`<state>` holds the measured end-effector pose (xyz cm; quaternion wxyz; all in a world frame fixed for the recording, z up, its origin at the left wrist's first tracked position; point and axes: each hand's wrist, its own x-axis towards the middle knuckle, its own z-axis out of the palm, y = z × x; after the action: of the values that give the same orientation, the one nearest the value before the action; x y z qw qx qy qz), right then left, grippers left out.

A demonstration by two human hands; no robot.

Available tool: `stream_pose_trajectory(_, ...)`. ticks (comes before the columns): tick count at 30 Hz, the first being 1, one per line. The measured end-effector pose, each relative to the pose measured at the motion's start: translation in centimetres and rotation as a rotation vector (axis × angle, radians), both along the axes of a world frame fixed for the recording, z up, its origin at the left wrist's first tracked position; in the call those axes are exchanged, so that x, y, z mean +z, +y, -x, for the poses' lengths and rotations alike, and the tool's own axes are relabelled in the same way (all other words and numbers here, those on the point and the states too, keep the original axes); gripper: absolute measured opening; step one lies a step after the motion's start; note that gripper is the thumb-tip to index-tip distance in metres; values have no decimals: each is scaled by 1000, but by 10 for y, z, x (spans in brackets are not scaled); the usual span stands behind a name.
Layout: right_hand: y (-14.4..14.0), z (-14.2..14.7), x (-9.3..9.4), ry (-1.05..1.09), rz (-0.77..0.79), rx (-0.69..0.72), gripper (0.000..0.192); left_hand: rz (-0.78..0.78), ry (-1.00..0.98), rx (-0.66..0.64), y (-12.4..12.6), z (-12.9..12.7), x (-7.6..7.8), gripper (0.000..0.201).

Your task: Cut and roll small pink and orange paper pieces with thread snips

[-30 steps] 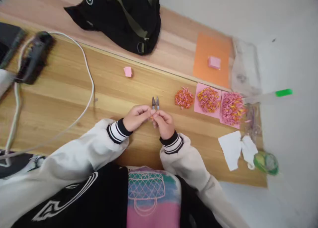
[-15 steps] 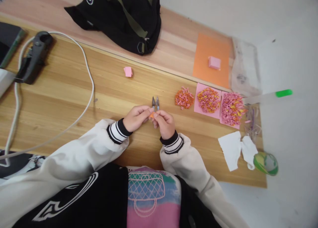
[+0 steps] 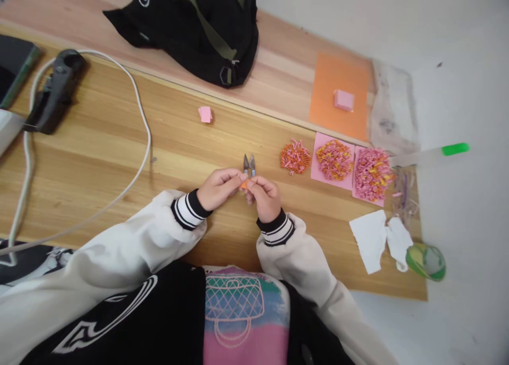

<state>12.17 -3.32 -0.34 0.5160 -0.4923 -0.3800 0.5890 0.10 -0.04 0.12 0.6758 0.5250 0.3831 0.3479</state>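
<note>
Pinching a small orange paper piece (image 3: 244, 184) between my left hand (image 3: 218, 188) and right hand (image 3: 263, 197) at mid-frame, both grips closed on it above the bench (image 3: 119, 142), I keep snips (image 3: 249, 165) and sorted paper heaps (image 3: 334, 159) close by, seemingly for easy reach.

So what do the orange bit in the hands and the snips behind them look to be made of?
Orange bit: probably paper, matte, flat colour like the orange sheet; too small to be sure. It is pinched between left hand and right hand. Snips: likely metal, grey with a dull sheen on the two pointed blades.
</note>
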Motion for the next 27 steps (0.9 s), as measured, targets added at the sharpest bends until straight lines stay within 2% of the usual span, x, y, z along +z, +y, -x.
stream_pose_trajectory(7,-1,0,0,-12,-23,10,21,17,-21,5,0,1,2,37)
stream_pose_trajectory(11,-1,0,0,-16,-6,7,23,89,-105,23,0,0,2,42)
stream_pose_trajectory(16,-1,0,1,-14,0,-6,25,153,-177,11,0,0,2,39)
stream_pose_trajectory(27,0,0,0,-9,-34,-14,22,13,-47,-28,-1,-1,4,36)
